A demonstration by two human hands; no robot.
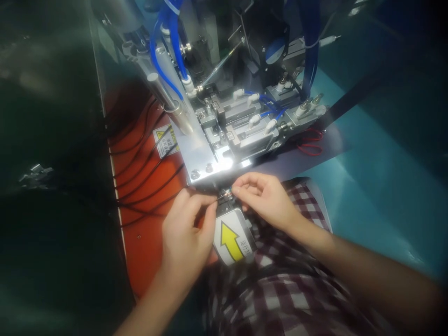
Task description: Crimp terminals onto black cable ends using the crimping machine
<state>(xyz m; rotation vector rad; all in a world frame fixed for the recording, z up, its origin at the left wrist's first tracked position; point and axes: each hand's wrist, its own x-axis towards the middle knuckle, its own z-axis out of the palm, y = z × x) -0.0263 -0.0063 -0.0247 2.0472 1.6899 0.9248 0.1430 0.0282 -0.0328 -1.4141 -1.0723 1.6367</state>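
Pinching thin dark wire, glinting tip: left hand, right hand.

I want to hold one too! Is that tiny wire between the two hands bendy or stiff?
Probably bendy: the thin wire is very fine, and the left hand and right hand pinch it from both sides. Likely very light, since fingertips alone carry it. It may slip easily, being so thin.

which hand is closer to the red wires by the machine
Right. The right hand sits below and left of the red wires, apart from them. The left hand is farther left and lower. Both pinch a thin wire.
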